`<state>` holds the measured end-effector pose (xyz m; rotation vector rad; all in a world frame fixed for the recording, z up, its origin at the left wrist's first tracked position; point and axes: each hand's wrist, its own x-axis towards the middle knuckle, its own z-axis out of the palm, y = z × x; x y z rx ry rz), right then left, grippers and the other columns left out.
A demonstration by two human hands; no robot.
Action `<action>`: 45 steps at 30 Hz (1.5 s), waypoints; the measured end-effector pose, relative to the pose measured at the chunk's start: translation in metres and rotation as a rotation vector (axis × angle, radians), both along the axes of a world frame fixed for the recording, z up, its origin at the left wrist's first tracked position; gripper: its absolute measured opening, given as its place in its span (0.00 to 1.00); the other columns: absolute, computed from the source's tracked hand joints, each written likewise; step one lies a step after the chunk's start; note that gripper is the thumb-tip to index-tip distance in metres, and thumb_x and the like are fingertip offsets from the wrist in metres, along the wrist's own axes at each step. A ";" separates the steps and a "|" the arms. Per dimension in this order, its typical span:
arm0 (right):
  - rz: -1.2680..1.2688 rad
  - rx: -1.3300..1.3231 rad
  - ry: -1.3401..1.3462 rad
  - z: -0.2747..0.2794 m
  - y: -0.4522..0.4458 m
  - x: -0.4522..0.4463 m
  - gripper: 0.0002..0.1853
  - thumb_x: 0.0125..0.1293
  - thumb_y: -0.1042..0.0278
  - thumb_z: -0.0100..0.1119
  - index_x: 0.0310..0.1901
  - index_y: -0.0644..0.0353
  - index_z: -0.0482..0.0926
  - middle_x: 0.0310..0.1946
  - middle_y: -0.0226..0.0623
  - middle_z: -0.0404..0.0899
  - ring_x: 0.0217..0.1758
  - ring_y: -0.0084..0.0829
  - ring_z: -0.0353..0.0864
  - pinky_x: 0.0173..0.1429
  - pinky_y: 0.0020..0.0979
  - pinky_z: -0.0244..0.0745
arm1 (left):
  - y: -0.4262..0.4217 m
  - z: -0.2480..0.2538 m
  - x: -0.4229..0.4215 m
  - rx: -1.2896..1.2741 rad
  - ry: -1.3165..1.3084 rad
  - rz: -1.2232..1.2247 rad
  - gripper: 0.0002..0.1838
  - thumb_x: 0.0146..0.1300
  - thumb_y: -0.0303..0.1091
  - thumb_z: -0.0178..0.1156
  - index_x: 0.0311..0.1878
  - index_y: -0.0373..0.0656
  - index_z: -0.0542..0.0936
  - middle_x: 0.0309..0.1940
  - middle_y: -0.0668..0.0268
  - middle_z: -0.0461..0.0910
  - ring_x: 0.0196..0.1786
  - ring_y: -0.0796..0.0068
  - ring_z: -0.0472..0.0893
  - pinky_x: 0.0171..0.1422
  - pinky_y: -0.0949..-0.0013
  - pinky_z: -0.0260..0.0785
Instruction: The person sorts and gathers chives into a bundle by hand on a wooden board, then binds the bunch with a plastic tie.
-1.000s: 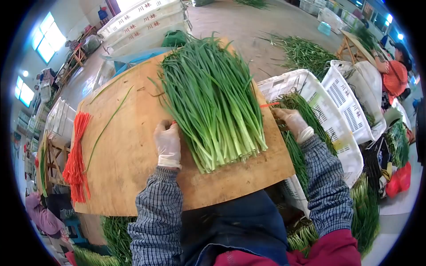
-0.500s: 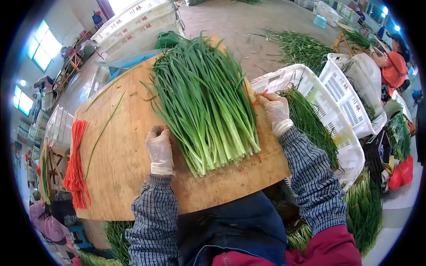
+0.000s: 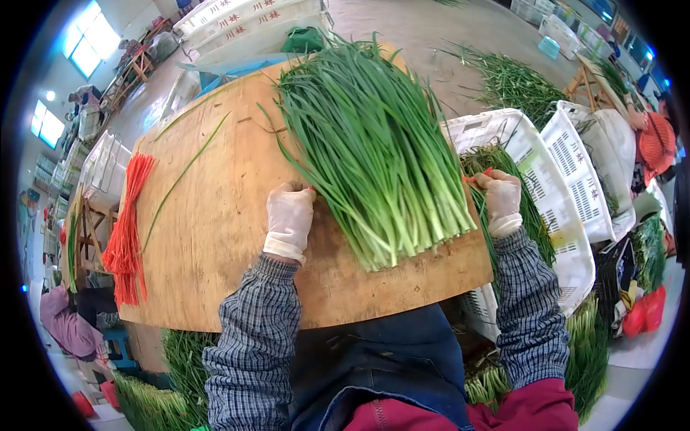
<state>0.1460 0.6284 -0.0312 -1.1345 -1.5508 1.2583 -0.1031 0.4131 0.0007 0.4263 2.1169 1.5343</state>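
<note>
A wide bundle of green leafy stalks (image 3: 381,151) lies on the wooden board (image 3: 223,251), its pale cut ends toward me. Just left of the stalks, my left hand (image 3: 290,219), in a whitish glove, is closed on a bit of red tie at its fingertips. On the right, by the board's edge, my gloved right hand (image 3: 501,200) pinches the other red end. The middle of the tie is hidden under the stalks. A bunch of red ties (image 3: 129,230) hangs over the board's left part.
White crates (image 3: 564,237) with greens stand at the right, more stacked crates (image 3: 251,36) behind the board. Loose greens (image 3: 510,82) lie on the floor. A person in orange (image 3: 654,144) is at the far right, another in purple (image 3: 68,323) at lower left.
The view has shifted, moving the board and stalks within it. My right hand has risen from beside the board's edge with the red end. Both hands still grip the tie.
</note>
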 end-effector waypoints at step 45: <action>0.220 0.171 0.330 0.026 -0.058 -0.071 0.05 0.58 0.79 0.60 0.37 0.66 0.80 0.30 0.27 0.78 0.30 0.15 0.72 0.35 0.17 0.68 | -0.029 0.027 -0.010 0.025 -0.070 0.038 0.07 0.50 0.26 0.51 0.31 0.32 0.75 0.20 0.64 0.71 0.13 0.80 0.66 0.15 0.74 0.57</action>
